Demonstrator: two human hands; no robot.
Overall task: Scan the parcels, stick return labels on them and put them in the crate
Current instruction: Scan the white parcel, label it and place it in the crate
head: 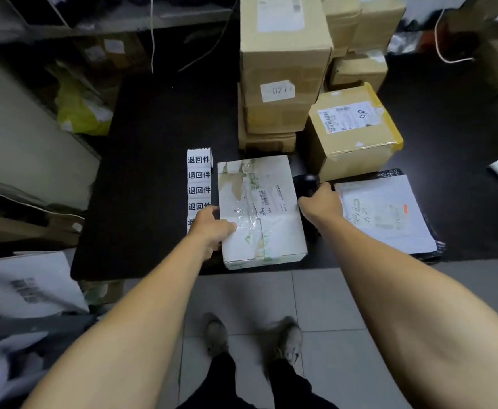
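Observation:
A flat white parcel (267, 219) with torn tape and a barcode label lies at the front edge of the black table (153, 160). My left hand (210, 227) grips its left edge, thumb on top. My right hand (320, 202) holds a black scanner (308, 184) just right of the parcel. A strip of white return labels (199, 180) runs from a small roll on the table, left of the parcel. A white-and-black mailer bag (389, 214) lies to the right. No crate is in sight.
Stacked cardboard boxes (283, 72) stand at the back of the table, and a box with yellow tape (357, 128) sits right of them. Shelves with parcels and a yellow bag (79, 113) are on the left. White boxes (26, 284) sit low left. My shoes stand on tiled floor.

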